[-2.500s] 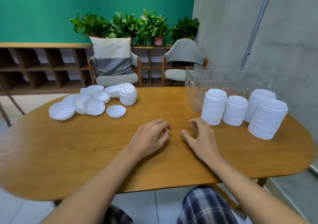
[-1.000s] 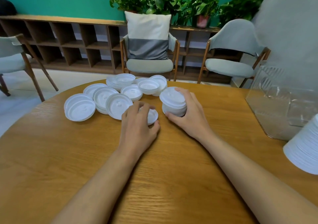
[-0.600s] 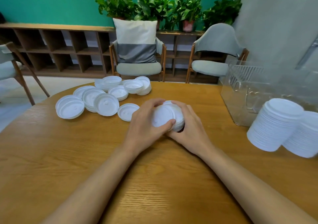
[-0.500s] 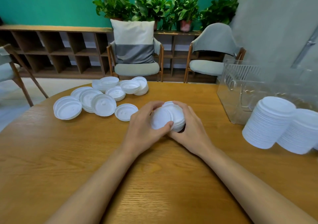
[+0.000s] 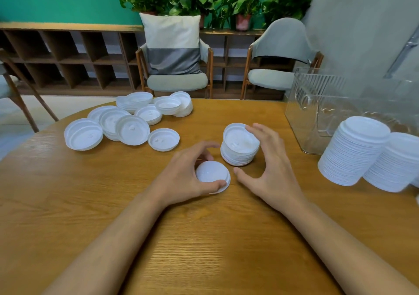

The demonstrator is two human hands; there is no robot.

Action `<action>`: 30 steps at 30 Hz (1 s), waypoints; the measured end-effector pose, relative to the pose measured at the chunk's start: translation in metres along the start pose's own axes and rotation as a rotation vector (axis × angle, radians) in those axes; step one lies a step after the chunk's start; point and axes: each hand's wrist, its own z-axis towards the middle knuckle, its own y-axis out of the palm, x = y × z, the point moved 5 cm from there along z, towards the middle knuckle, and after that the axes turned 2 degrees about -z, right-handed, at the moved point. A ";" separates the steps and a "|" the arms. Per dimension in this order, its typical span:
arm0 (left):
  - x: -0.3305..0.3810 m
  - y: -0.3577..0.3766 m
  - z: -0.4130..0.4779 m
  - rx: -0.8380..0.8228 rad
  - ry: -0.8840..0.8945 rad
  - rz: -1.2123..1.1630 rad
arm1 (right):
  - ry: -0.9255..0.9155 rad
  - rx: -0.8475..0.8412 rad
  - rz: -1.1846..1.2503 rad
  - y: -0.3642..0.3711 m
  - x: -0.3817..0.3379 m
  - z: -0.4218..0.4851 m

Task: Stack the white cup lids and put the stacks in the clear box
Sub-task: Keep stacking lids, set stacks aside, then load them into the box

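The left grip (image 5: 181,181) has drawn one lid (image 5: 210,175) off the short stack (image 5: 239,150) and holds it at seven o'clock; the right grip (image 5: 274,172), slack-fingered, cups the stack. The lid likely needs re-seating.

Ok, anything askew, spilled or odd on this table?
The top lid of the small stack by the right hand sits tilted, not nested flat. The loose lids at the far left lie in an overlapping heap, some flipped. The left hand holds a single lid. No spill or damage shows.
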 end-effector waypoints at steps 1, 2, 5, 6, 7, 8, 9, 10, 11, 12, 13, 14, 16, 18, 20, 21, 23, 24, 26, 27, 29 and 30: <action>0.001 0.001 0.000 -0.018 0.000 -0.004 | -0.046 0.028 -0.020 -0.003 -0.005 -0.004; 0.003 0.003 0.000 -0.025 0.006 -0.012 | -0.088 0.049 -0.034 -0.005 -0.010 -0.009; 0.006 0.005 0.001 -0.023 0.016 -0.057 | -0.167 0.020 -0.009 -0.003 -0.017 -0.022; 0.006 0.005 0.001 -0.019 0.012 -0.066 | -0.162 -0.019 0.013 0.000 -0.017 -0.024; 0.006 0.005 0.001 -0.009 0.002 -0.072 | -0.145 -0.059 0.032 0.003 -0.017 -0.026; 0.006 0.002 0.001 0.012 -0.016 -0.085 | -0.119 -0.095 0.048 0.006 -0.016 -0.026; 0.006 -0.001 0.001 0.052 -0.033 -0.108 | -0.090 -0.125 0.058 0.009 -0.014 -0.026; 0.005 -0.004 0.001 0.111 -0.034 -0.124 | -0.065 -0.149 0.066 0.011 -0.013 -0.025; 0.006 -0.009 0.002 0.187 -0.009 -0.111 | -0.045 -0.168 0.071 0.013 -0.013 -0.024; 0.007 -0.013 0.003 0.262 0.040 -0.062 | -0.030 -0.178 0.074 0.014 -0.012 -0.022; 0.009 -0.014 0.006 0.314 0.102 0.010 | -0.021 -0.180 0.073 0.015 -0.012 -0.020; 0.012 -0.014 0.010 0.334 0.167 0.085 | -0.021 -0.178 0.066 0.016 -0.012 -0.018; 0.018 -0.005 0.021 0.293 0.288 0.230 | -0.032 -0.189 0.039 0.018 -0.013 -0.015; 0.020 0.006 0.032 0.203 0.378 0.383 | -0.047 -0.220 0.000 0.021 -0.014 -0.014; 0.017 0.014 0.038 0.158 0.426 0.488 | -0.061 -0.238 -0.042 0.023 -0.014 -0.014; 0.014 0.016 0.039 0.158 0.435 0.512 | -0.063 -0.243 -0.055 0.025 -0.013 -0.014; 0.010 0.016 0.038 0.177 0.441 0.540 | -0.043 -0.259 -0.063 0.027 -0.012 -0.014; 0.009 0.014 0.037 0.193 0.436 0.543 | -0.029 -0.265 -0.061 0.028 -0.011 -0.014; 0.007 0.009 0.038 0.226 0.417 0.527 | -0.008 -0.269 -0.046 0.029 -0.008 -0.013; 0.006 0.007 0.039 0.235 0.401 0.509 | -0.001 -0.266 -0.041 0.029 -0.007 -0.011; 0.004 0.003 0.039 0.228 0.366 0.469 | 0.013 -0.261 -0.039 0.029 -0.004 -0.006; 0.004 0.001 0.039 0.222 0.351 0.455 | 0.023 -0.266 -0.042 0.029 -0.002 -0.004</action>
